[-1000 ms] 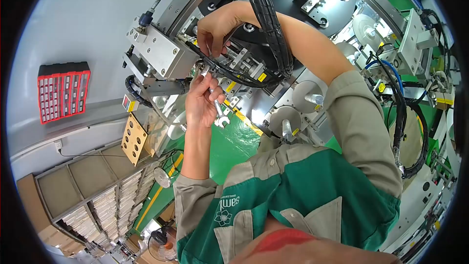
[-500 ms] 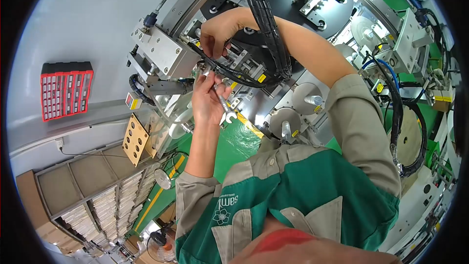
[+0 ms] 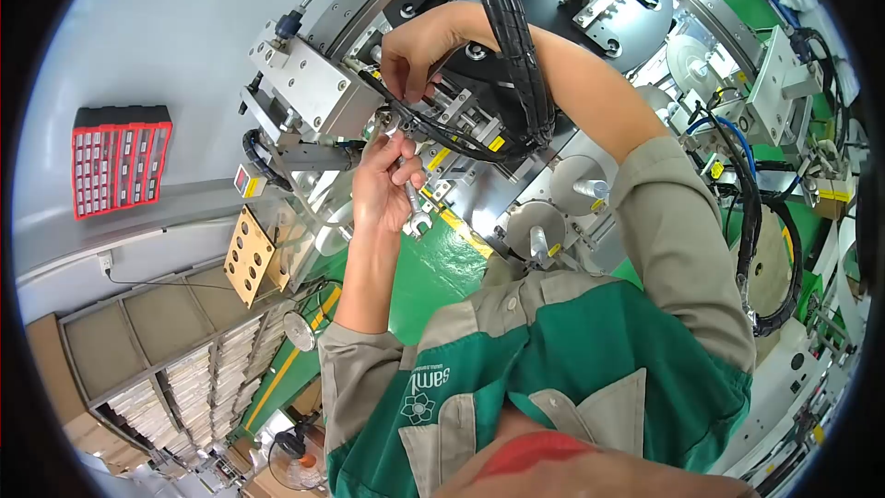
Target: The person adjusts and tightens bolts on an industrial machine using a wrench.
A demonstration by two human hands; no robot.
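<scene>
My left hand (image 3: 380, 186) is closed around a steel wrench (image 3: 414, 204), its open jaw pointing down toward my body. The wrench's far end reaches up past my fingertips to a small metal fitting (image 3: 385, 118) beside the machine's block. Just above, my right hand (image 3: 412, 51) arches over from the right, with its fingers bent down together among the machine parts. What those fingertips hold is hidden. Thin black cables (image 3: 438, 133) run right below them. A large silver block (image 3: 309, 83) with bolts sits left of both hands.
A thick wrapped cable bundle (image 3: 510, 46) hangs across my right forearm. Metal rollers (image 3: 536, 229) stand on the machine's face to the right. On the left wall is a red parts rack (image 3: 122, 163), above a shelf (image 3: 152, 321). The floor (image 3: 442, 267) is green.
The wrench has swung a little, its lower jaw moving left and down. My left hand has shifted slightly left with it. My right hand stays at nearly the same spot.
</scene>
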